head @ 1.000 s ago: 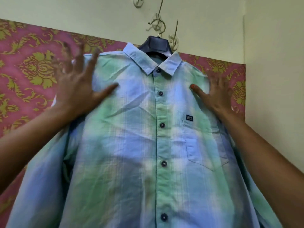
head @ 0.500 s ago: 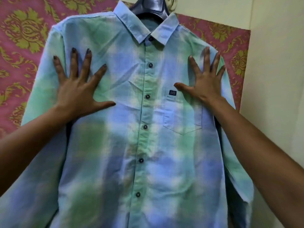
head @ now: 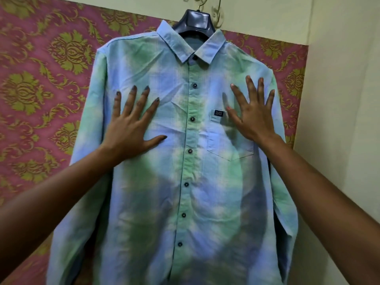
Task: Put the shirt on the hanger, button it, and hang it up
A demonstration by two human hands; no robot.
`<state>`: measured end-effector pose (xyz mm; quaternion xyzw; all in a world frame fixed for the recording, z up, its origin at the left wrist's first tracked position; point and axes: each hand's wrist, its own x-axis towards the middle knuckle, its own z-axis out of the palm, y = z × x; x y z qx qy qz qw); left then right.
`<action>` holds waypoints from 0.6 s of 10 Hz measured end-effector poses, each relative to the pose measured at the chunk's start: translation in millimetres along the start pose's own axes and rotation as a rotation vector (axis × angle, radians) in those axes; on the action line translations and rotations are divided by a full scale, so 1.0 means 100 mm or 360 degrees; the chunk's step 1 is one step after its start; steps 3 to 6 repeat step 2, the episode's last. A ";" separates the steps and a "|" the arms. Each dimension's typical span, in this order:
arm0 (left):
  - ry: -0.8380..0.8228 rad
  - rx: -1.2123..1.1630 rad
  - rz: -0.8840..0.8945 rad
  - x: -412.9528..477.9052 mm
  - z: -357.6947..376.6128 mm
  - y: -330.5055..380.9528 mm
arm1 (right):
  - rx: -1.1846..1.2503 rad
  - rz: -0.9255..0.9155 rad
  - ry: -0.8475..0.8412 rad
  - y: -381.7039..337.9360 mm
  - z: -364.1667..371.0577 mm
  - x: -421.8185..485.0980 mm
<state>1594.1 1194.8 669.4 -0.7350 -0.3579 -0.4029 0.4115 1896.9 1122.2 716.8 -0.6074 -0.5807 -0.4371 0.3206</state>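
Note:
A blue and green plaid shirt (head: 191, 182) hangs flat against the wall on a dark hanger (head: 194, 20), whose metal hook goes out of view at the top. Its dark buttons are fastened from collar down the placket. My left hand (head: 131, 128) lies flat with fingers spread on the shirt's left chest. My right hand (head: 251, 114) lies flat with fingers spread on the right chest, above the pocket (head: 230, 145) and beside its small dark label. Neither hand grips the cloth.
Behind the shirt is pink wallpaper with gold ornaments (head: 41, 89). Above and to the right is a plain cream wall (head: 341, 79), with a corner just right of the shirt.
Both hands slid down from the shirt's shoulders to its chest. The camera view has shifted, so the hanger sits lower in the frame than half a second ago.

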 end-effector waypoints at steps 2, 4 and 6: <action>0.0189 -0.0272 0.0125 -0.31 -0.51 0.20 | 0.0152 -0.0174 -0.0028 -0.39 -0.34 -0.50; 0.0189 -0.0272 0.0125 -0.31 -0.51 0.20 | 0.0152 -0.0174 -0.0028 -0.39 -0.34 -0.50; 0.0189 -0.0272 0.0125 -0.31 -0.51 0.20 | 0.0152 -0.0174 -0.0028 -0.39 -0.34 -0.50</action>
